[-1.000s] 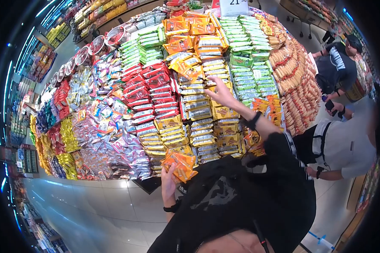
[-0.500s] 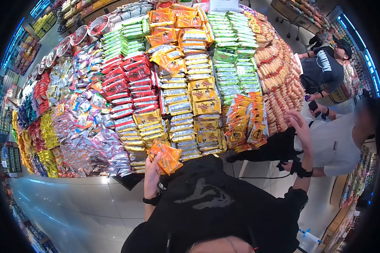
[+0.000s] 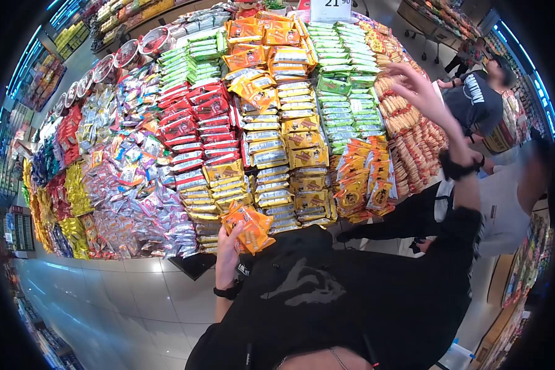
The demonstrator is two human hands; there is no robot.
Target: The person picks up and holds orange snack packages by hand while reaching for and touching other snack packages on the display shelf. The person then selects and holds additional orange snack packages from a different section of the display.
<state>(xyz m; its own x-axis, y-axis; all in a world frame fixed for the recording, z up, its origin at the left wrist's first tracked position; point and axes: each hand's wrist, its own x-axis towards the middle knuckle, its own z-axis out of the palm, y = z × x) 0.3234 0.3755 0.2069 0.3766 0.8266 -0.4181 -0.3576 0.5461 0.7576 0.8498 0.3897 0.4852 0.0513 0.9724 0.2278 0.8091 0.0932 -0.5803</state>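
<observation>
My left hand (image 3: 228, 246) is closed around a few orange snack packets (image 3: 249, 229), held in front of my chest at the near edge of the display. Out to the right, my right hand (image 3: 416, 92) is raised with its fingers apart and nothing in them. Beneath and beside it lie rows of tan snack packs with red bands (image 3: 407, 132). Left of those stand green packets (image 3: 336, 86), and nearer me a heap of orange packets (image 3: 365, 179). Whether the right fingers touch any pack cannot be told.
Yellow packets (image 3: 308, 157), red packets (image 3: 182, 123) and loose wrapped sweets (image 3: 129, 203) fill the display. White tubs (image 3: 127, 54) line its far left edge. A price sign (image 3: 330, 11) stands at the back. A person in a white shirt (image 3: 505, 209) and one in black (image 3: 475, 102) stand to the right.
My right hand has moved up and forward, from near the orange heap to over the tan packs. My left hand still holds the orange packets, and the view has shifted slightly.
</observation>
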